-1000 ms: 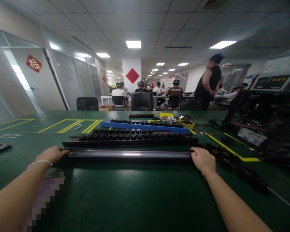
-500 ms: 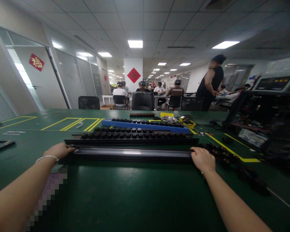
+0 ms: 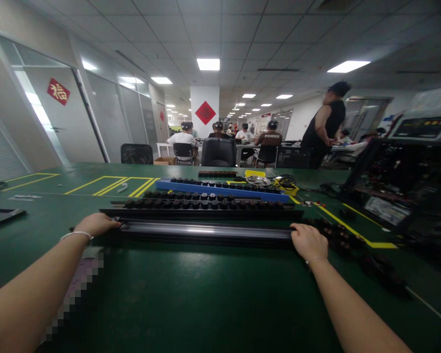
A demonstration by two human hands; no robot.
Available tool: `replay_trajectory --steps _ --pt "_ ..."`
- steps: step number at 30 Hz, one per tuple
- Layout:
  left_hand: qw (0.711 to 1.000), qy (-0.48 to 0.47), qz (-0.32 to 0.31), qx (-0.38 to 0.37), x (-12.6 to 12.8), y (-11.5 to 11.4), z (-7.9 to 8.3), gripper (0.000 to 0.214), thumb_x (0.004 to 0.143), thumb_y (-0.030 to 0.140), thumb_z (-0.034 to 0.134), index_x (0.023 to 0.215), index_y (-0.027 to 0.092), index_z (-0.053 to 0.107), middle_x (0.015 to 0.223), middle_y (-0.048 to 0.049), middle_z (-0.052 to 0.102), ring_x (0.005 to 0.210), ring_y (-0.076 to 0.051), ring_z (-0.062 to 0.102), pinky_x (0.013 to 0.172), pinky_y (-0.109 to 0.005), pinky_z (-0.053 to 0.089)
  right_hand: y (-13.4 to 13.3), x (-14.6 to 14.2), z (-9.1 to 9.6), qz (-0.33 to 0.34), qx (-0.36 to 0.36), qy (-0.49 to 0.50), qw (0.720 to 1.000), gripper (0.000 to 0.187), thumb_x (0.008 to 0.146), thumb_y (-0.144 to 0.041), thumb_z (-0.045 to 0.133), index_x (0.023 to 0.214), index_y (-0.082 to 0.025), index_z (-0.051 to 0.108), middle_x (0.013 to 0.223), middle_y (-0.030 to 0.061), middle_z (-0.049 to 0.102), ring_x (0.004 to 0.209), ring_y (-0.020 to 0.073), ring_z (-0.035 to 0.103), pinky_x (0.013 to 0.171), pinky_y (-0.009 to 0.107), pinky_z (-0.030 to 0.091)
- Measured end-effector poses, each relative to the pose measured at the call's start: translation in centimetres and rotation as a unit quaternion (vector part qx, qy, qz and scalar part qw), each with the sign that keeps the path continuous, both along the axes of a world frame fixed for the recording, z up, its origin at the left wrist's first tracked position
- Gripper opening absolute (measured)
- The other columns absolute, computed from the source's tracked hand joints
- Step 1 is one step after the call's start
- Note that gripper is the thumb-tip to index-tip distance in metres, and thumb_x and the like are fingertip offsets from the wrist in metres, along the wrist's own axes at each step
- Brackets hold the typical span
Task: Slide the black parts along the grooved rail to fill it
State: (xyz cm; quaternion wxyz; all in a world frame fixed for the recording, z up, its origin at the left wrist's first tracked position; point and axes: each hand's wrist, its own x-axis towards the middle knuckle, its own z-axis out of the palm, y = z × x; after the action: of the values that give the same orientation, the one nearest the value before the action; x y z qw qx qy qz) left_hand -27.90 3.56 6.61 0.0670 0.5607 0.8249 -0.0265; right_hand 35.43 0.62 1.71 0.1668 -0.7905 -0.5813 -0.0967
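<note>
A long dark rail (image 3: 206, 231) with a glossy, light-catching upper face lies across the green table in front of me. My left hand (image 3: 100, 225) is closed on it near its left end, thumb and fingers pinching the edge, and a dark tip pokes out beyond the wrist. At the other end my right hand (image 3: 310, 242) grips the rail with fingers curled over the top. Right behind it, parallel, is a black strip (image 3: 206, 214), and past that a row of small black round parts (image 3: 194, 202).
Farther back stands a blue rail (image 3: 220, 190) carrying black parts, with a metal dish (image 3: 257, 181) and a yellow tray (image 3: 255, 173) nearby. Dark clustered parts (image 3: 378, 264) lie right of my right hand. An opened machine (image 3: 400, 181) stands at the right. People sit beyond; one person (image 3: 325, 122) stands.
My left hand has shifted a little rightward along the rail, so its dark end now shows left of the hand. My right hand keeps its place. The view has tilted slightly.
</note>
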Motion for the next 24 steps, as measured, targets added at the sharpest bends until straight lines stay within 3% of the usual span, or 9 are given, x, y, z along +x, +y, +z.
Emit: replay_trajectory --steps 24 --pt "0.999 -0.007 -0.047 0.010 3.1 0.1 0.2 0.045 0.068 0.055 0.051 0.077 0.015 0.070 0.086 -0.0106 0.067 0.083 -0.025 0.058 0.065 -0.027 0.038 -0.1 0.0 0.0 0.000 -0.005 0.012 1.000 0.043 0.081 -0.026 0.030 0.110 -0.027 0.062 0.120 0.0019 0.058 0.113 0.0216 0.045 0.089 0.040 0.035"
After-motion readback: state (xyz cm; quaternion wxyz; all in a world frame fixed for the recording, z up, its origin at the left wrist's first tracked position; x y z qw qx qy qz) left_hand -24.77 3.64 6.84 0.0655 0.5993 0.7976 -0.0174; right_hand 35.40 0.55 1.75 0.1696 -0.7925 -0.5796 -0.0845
